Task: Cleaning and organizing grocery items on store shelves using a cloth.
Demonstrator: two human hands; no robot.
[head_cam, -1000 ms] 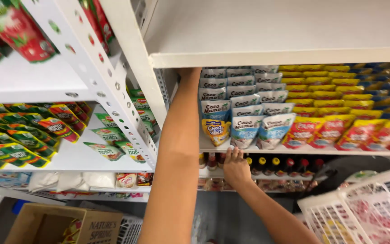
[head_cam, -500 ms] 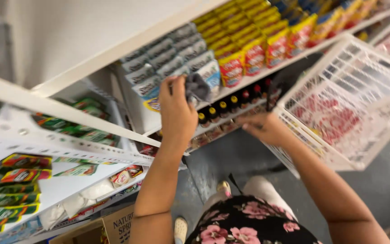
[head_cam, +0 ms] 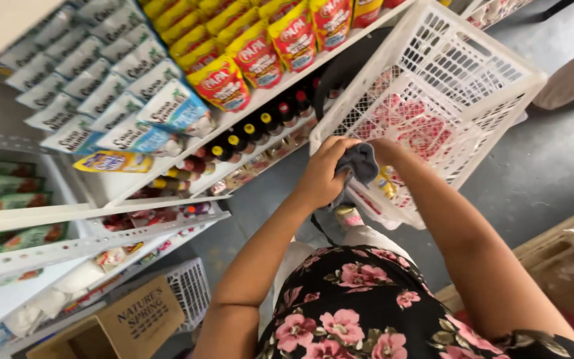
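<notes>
- The left hand [head_cam: 323, 174] curls shut around a soft grey cloth [head_cam: 359, 161], fingers folded over its upper edge, in front of the shelving and just beside the basket.
- The right hand [head_cam: 383, 149] meets the cloth from the other side; most of it is hidden behind the fabric, so I cannot tell how far its fingers are closed, only that it touches the cloth.
- A white plastic basket [head_cam: 483, 63] with lattice walls stands tilted right behind the hands, with red-and-white packets showing through the mesh (their shapes are blurred by the grid).
- To the left, a white metal shelf [head_cam: 167, 176] carries glossy pouches: yellow-and-red packs [head_cam: 222, 83] in overlapping rows, and blue-and-white sachets [head_cam: 174, 106] beside them.
- Below these, a row of dark bottles [head_cam: 250, 133] with yellow and red caps stands upright on the lower tier.
- At the far left, green packets [head_cam: 14, 193] lie on another shelf.
- Near the floor sits a brown cardboard box [head_cam: 137, 319], touching a small white mesh basket [head_cam: 191, 292].
- The person wears a black garment with pink flowers [head_cam: 360, 306]; the floor [head_cam: 553, 159] is smooth grey.
</notes>
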